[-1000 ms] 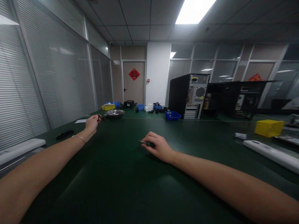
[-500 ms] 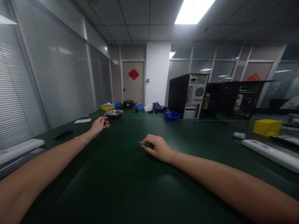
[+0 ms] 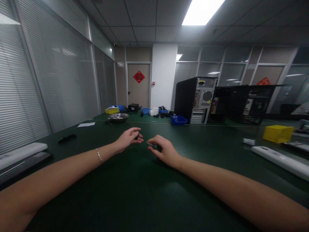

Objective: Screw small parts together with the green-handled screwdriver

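Head view: the right hand (image 3: 164,151) grips a screwdriver (image 3: 154,146) low over the green counter (image 3: 145,193); just beside it, the left hand (image 3: 127,139) pinches a small dark part (image 3: 137,136).

This is a workroom in an office building where computers are put together or fixed. A big green tabletop (image 3: 135,193) fills the lower part of the frame. In the middle right stand open computer towers (image 3: 196,100) with their backs showing. Small blue bins (image 3: 178,120) and yellow bins (image 3: 278,133) for parts sit on the tabletop, and a metal bowl (image 3: 118,117) sits left of the middle. Glass walls with blinds (image 3: 48,80) run along the left. At the back is a door (image 3: 138,85) with a red sign. Flat ceiling lights (image 3: 201,11) shine at the top.
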{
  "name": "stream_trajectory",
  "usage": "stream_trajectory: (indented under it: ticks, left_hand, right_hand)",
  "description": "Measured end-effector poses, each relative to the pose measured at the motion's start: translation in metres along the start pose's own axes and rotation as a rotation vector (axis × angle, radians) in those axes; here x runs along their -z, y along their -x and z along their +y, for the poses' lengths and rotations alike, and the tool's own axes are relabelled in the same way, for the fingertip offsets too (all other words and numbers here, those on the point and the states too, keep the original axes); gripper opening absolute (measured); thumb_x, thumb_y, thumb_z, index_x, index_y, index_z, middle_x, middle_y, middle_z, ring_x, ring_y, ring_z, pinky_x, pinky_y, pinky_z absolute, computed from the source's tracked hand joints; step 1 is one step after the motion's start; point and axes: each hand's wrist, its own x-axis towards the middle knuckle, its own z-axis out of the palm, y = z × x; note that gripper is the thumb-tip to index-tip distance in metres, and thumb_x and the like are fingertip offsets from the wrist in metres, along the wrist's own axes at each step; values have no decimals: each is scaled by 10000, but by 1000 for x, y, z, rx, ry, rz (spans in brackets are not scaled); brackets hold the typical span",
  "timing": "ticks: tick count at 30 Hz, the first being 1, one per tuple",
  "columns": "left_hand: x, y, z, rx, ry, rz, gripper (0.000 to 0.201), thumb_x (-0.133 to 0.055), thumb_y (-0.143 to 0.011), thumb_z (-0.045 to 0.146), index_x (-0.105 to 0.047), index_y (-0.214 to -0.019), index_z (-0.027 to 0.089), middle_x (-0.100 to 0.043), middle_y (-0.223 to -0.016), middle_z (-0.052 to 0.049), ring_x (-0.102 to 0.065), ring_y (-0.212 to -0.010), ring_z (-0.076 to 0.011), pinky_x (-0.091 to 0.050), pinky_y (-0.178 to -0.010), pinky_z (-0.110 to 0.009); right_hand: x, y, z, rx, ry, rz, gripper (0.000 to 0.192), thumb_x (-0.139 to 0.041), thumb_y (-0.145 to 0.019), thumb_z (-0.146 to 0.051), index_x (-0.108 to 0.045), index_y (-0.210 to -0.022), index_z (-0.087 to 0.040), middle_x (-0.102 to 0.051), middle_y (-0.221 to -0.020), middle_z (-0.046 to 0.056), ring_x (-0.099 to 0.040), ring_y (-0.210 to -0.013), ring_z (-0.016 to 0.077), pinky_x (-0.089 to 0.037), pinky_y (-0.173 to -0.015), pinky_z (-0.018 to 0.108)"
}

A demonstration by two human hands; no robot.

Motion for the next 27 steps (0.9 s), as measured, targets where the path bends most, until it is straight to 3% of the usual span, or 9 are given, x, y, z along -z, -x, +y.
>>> stream_trajectory:
  ticks: [2,5,10,19,27]
  left_hand:
    - [-23,10,1,71,62,-92,293,-518,-858,224,-494,-1131,123,-613,-1002,-123,-650,-850,-187,-512,-829,-373]
    - [-38,20,1,128,72,-151,260,-558,-833,204,-518,-1074,115,-613,-1031,-127,-650,-835,-177,-507,-837,-364]
    - [-38,24,2,115,78,-155,262,-620,-791,227,-529,-1017,129,-624,-1012,-103,-641,-828,-166,-515,-795,-332]
    - [-40,29,4,104,148,-153,321,-706,-704,202,-531,-964,132,-628,-972,-78,-637,-857,-191,-497,-832,-397]
    - [-36,28,7,85,203,-201,383,-705,-705,164,-540,-1050,135,-641,-1025,-105,-628,-927,-216,-479,-872,-413]
  right_hand:
    - [-2,-1,1,-30,-8,40,252,-576,-821,-219,-556,-1072,-215,-561,-919,39,-545,-812,159,-437,-709,267]
    - [-5,-3,3,-50,-14,34,285,-608,-797,-228,-547,-1075,-218,-553,-919,35,-538,-805,161,-435,-702,272]
    - [-6,-4,4,-44,-19,-21,272,-636,-778,-259,-557,-1034,-213,-552,-921,29,-533,-779,153,-438,-674,266]
    - [-10,-6,0,-23,28,10,179,-591,-792,-214,-567,-969,-207,-559,-907,33,-539,-768,149,-435,-659,255]
    - [-6,-3,-3,18,14,76,204,-557,-809,-221,-574,-1011,-205,-572,-910,48,-554,-762,152,-444,-670,264]
